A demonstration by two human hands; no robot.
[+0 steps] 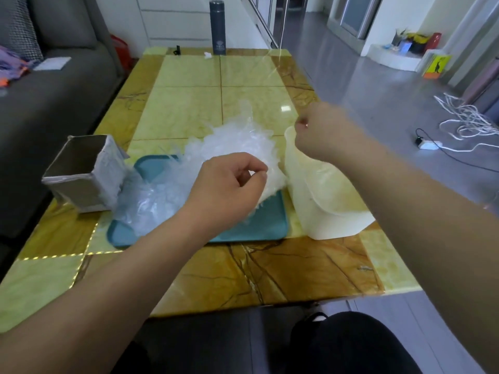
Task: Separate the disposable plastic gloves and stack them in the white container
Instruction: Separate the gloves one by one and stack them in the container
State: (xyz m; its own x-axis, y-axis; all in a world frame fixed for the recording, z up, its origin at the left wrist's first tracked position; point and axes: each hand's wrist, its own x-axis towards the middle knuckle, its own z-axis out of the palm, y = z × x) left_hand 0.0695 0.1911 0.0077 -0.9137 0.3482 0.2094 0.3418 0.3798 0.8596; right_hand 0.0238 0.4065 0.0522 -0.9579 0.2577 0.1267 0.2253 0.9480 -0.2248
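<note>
A heap of clear disposable plastic gloves lies on a teal tray in the middle of the table. My left hand rests on the heap's right side and pinches a clump of gloves between thumb and fingers. The white container stands just right of the tray, its opening facing up. My right hand, blurred, hovers over the container's far rim. Its thumb and fingertips are pinched on a thin, barely visible clear glove that trails back toward the heap.
An open grey cardboard box stands left of the tray. A dark flask and a small white scrap sit at the table's far edge. A sofa runs along the left. Cables lie on the floor at right.
</note>
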